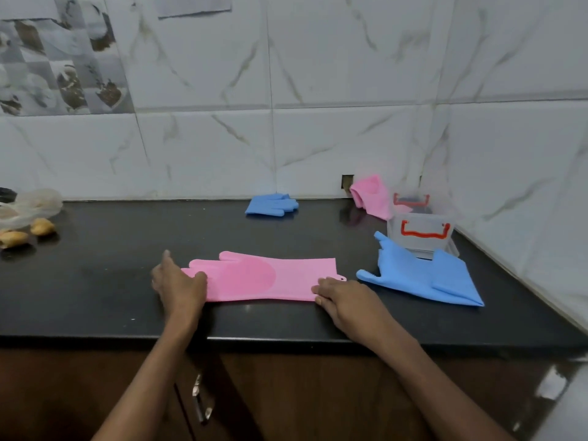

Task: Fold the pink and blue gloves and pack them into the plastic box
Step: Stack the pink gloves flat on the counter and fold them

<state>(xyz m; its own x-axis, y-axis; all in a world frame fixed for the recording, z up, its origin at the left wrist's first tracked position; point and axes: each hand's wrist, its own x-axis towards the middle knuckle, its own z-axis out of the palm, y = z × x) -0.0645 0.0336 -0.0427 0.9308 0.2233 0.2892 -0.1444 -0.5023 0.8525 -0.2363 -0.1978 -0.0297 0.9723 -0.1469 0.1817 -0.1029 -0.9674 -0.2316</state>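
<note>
Flat pink silicone glove [264, 278] lies on the black stone counter [127, 291], fingers pointing left, cuff right. Left hand [178, 284] rests on the fingertip end with loose, spread fingers; right hand [345, 296] has bent fingers on the cuff's near corner, can't tell whether it pinches. Clear plastic box with red handles [420, 230] stands back right, well apart from both hands, with a creased blue silicone glove [413, 275] just in front of it.
</note>
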